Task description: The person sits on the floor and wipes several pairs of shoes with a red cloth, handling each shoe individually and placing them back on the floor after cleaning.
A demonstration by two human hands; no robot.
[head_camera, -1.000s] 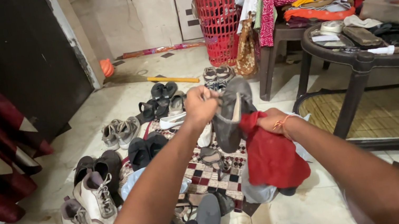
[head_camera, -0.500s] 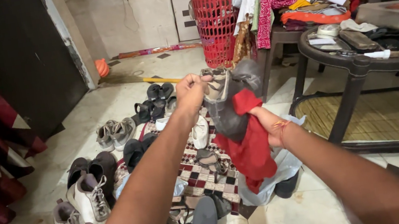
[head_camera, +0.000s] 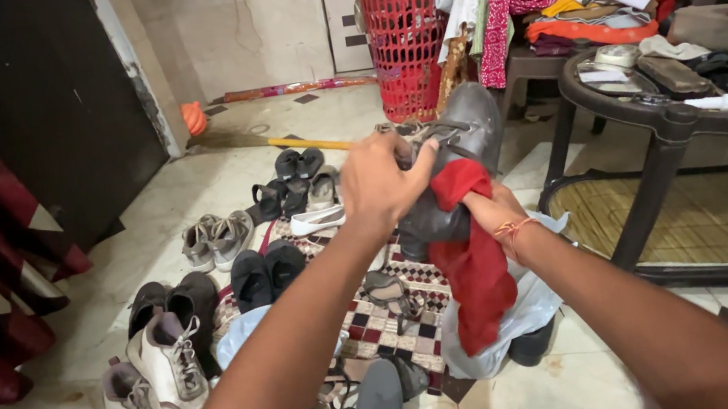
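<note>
The left hand (head_camera: 385,182) is clenched around the upper of a grey shoe (head_camera: 454,156), held up in the air at centre frame with its toe pointing toward 1 o'clock. The right hand (head_camera: 492,211) grips a red cloth (head_camera: 473,265) pressed against the shoe's side, at about 5 o'clock of the left hand. By my reading the wiping is mid-way: the shoe's surface looks dull, and many shoes (head_camera: 223,236) wait on the floor at 8 o'clock

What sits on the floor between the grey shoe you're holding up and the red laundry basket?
In the head view, little floor shows between the grey shoe and the red laundry basket: a yellow stick points into it, and clothes hang off a table edge beside it.
</note>
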